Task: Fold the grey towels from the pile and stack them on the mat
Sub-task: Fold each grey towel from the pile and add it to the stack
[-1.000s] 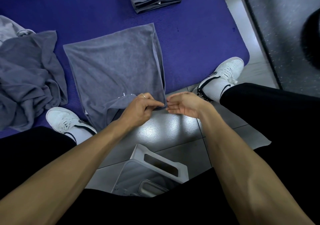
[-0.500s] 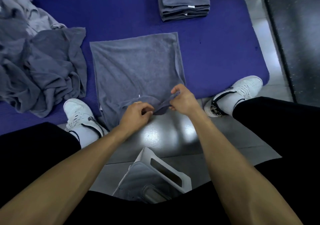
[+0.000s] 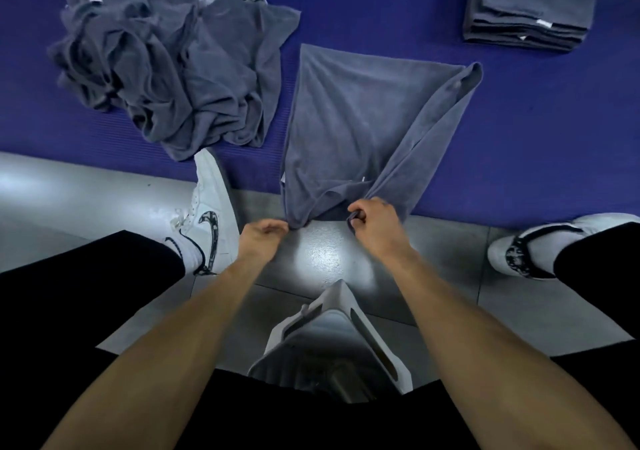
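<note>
Bare mat (image 3: 519, 145) lies open to the right of the spread towel (image 3: 353, 120), between it and the folded stack (image 3: 530, 3) at the far right. On the left, the pile (image 3: 180, 69) lies just beside the towel, leaving only a thin strip of mat. Near edge: a shoe (image 3: 207, 214) on the left, another shoe (image 3: 540, 245) well to the right, bare floor (image 3: 322, 255) between them

Mat (image 3: 519, 138) on the floor (image 3: 104, 186) — towel (image 3: 356, 120), pile (image 3: 180, 69), stack (image 3: 530, 3).
</note>
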Demonstrator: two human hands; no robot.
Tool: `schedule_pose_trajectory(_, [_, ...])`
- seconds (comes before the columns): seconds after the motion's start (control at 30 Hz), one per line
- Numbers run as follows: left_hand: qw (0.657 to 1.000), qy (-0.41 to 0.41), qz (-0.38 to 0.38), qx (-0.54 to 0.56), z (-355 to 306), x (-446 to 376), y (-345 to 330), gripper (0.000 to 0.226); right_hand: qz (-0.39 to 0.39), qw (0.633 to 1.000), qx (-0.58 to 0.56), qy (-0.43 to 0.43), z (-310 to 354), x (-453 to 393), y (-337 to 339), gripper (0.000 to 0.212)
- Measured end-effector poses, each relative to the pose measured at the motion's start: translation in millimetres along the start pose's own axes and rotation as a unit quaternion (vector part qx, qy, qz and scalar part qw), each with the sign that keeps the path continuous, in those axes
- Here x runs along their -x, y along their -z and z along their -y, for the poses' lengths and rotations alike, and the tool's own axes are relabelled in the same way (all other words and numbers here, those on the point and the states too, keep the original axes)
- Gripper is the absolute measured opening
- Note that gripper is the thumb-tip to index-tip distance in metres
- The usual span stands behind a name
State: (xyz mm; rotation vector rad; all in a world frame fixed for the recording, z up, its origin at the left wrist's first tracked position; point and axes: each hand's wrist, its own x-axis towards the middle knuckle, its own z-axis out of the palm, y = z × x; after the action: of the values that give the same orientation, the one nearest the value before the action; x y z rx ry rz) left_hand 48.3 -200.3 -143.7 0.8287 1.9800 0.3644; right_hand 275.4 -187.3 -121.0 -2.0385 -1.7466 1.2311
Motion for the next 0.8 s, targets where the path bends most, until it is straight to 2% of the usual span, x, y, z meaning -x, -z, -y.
schedule_pose_trajectory(0.1, [0.994,0.086,0.003,0.074,-0.3,-5.0,-9.8,0.007,-0.02,1.0,-0.012,0.005,-3.0,-1.9,-2.7,0.024])
schedule_pose_trajectory(0.2, [0.985,0.124,0.007,0.118,-2.1,-12.9,-21.0,0.014,-0.026,1.0,-0.007,0.008,-5.3,-2.3,-4.5,0.023])
schedule_pose_trajectory(0.3, [0.984,0.131,0.001,0.122,-0.3,-19.5,-31.7,0.018,-0.027,1.0,0.001,0.011,-6.7,-1.3,-4.8,0.023])
schedule_pose_trajectory(0.5, [0.984,0.113,-0.088,0.11,7.5,-22.9,-28.9,0.013,-0.03,0.999,0.002,0.01,-7.6,-4.2,-5.0,0.019])
schedule_pose_trajectory(0.7, [0.979,0.112,-0.069,0.156,4.4,-32.6,-25.4,0.016,-0.025,1.0,-0.004,0.005,-12.7,-3.6,-7.2,0.017])
schedule_pose_trajectory(0.8, [0.968,0.12,-0.05,0.216,4.3,-32.7,-23.5,0.008,-0.029,0.999,-0.011,0.007,-14.5,-4.7,-7.9,0.017])
